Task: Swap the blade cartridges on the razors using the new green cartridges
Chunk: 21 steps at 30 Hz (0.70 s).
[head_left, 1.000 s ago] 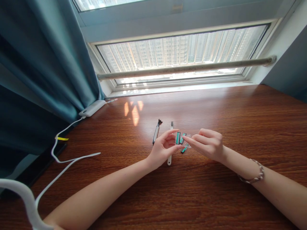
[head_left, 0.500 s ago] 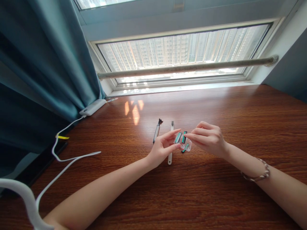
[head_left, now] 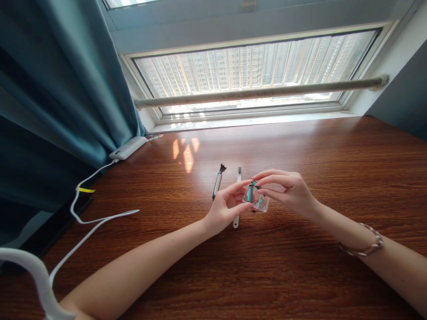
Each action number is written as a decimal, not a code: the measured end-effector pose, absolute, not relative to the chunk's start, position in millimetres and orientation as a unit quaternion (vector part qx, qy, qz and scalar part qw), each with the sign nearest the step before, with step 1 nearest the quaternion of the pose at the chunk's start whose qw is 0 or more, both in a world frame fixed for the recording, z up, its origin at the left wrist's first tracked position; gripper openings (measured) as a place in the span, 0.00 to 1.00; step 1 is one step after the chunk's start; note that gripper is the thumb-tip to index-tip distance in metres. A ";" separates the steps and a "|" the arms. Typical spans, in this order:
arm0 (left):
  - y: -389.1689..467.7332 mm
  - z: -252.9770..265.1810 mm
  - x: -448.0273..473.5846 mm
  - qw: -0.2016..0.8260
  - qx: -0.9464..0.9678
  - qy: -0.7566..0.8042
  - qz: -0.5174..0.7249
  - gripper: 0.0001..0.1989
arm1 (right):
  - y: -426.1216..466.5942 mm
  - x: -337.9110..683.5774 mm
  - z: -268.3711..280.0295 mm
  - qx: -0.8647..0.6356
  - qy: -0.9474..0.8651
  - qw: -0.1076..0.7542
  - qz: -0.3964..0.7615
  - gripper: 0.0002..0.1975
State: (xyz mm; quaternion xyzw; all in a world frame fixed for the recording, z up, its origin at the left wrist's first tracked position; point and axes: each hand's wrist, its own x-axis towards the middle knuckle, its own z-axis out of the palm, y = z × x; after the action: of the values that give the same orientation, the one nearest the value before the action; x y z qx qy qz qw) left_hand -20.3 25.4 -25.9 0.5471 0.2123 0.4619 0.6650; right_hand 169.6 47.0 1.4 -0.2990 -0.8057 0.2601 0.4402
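My left hand [head_left: 227, 206] grips a small clear plastic case [head_left: 263, 206] by its left side, between thumb and fingers, above the table. One green-and-black razor cartridge [head_left: 250, 194] sits in the left part of the case. My right hand [head_left: 283, 189] pinches a second razor cartridge [head_left: 255, 184], tilted at the case's upper edge; the fingers partly cover it. Something green shows through the clear plastic below. A razor handle [head_left: 218, 182] lies left of the case. Behind my left fingers lies a white-handled brush [head_left: 239, 175], its middle hidden.
A white power strip or adapter [head_left: 128, 148] with a white cable [head_left: 96, 221] rests at the table's left. A white curved stand [head_left: 30, 266] rises at the lower left. Blue curtain [head_left: 73, 66] hangs at left; a window with a rail [head_left: 260, 94] is behind the brown wooden table [head_left: 213, 275].
My right fingers have shifted the second cartridge up and turned it from upright to slanting. The case has tilted slightly in my left hand, which otherwise stays in place.
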 end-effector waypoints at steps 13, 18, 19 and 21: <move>21.3 -28.0 -20.2 0.640 0.574 0.235 0.453 0.24 | 43.3 160.7 9.0 -0.388 -0.648 0.460 0.466 0.08; 19.9 -29.7 -19.2 0.627 0.575 0.249 0.463 0.24 | 40.3 159.5 13.7 -0.415 -0.603 0.464 0.499 0.07; 20.0 -29.5 -19.0 0.628 0.572 0.252 0.464 0.24 | 39.1 159.2 14.6 -0.419 -0.603 0.459 0.500 0.07; 20.4 -29.2 -18.7 0.631 0.569 0.255 0.462 0.24 | 36.6 158.8 15.7 -0.428 -0.605 0.450 0.499 0.08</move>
State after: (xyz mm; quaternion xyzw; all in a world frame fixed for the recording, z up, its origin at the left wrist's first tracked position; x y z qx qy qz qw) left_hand -18.7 20.4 -29.2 0.5694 0.2549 0.4615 0.6307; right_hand 158.8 36.6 15.7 -0.4276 -0.6048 0.4985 0.4504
